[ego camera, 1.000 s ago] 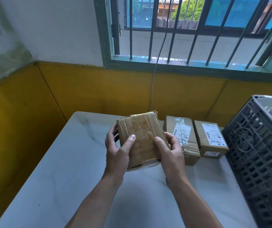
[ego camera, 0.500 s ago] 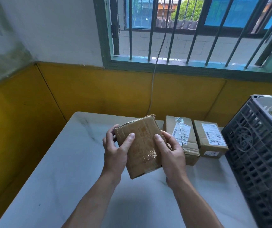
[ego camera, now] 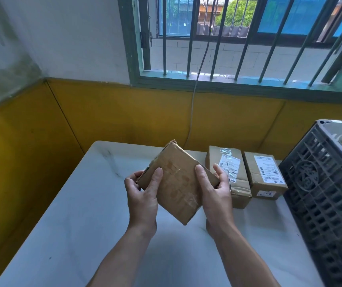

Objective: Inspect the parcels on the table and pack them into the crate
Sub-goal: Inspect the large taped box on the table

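Brown creased cardboard parcel [ego camera: 176, 183], flat and glossy with clear tape, hangs tilted on one corner above the white marbled counter [ego camera: 73, 214]. The left hand [ego camera: 143, 199] and right hand [ego camera: 215, 195] each close their grip on opposite edges. Behind it lie a taped cardboard box [ego camera: 236, 179] and a smaller labelled cardboard box [ego camera: 265, 177], beside the dark grey lattice plastic crate [ego camera: 321, 204]. Beyond are a mustard-yellow wall [ego camera: 124, 117] and a green barred window [ego camera: 228, 84].

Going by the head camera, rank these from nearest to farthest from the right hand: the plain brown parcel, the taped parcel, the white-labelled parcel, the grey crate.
1. Plain brown cardboard parcel, gripped in the right hand.
2. Tape-striped cardboard parcel, lying just behind that hand.
3. White-labelled cardboard parcel, further right.
4. Dark grey plastic lattice crate, at the far right.
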A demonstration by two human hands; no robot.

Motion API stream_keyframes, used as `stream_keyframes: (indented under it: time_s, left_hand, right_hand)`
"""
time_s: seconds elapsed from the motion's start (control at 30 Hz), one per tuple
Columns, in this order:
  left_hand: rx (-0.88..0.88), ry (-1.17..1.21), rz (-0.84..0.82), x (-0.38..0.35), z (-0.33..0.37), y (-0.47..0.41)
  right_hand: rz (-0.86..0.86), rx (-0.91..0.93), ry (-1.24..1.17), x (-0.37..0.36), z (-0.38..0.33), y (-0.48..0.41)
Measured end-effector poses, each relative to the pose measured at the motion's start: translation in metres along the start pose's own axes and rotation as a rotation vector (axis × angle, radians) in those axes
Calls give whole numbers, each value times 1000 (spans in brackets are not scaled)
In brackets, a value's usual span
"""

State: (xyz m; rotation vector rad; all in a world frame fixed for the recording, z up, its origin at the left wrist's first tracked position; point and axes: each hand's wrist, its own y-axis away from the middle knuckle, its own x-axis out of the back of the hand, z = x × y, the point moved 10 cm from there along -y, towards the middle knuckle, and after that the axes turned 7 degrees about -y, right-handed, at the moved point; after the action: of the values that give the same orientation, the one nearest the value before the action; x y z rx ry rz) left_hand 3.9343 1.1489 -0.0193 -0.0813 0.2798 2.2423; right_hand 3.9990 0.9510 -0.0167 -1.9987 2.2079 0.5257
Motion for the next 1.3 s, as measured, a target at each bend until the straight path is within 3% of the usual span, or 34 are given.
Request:
stream_keyframes:
  time_s: [0.33, 0.53, 0.7, 1.0, 1.3]
  left_hand:
    - [-4, -300, -102, -1, -5, -6]
    - [145, -308, -171, -12, -10, 7]
    - [172, -246, -194, -19, -11, 12]
    - [59, -115, -119, -22, -12, 19]
    - [38, -138, -143, -21, -8, 19]
  right_hand:
    - [-46, 35, -39, 2, -4, -3]
    - [-105, 137, 21, -3, -20, 0]
    - [-216, 187, 69, -16, -27, 5]
    - [-89, -26, 262, -7, -8, 5]
    - [-100, -44, 112, -2, -8, 10]
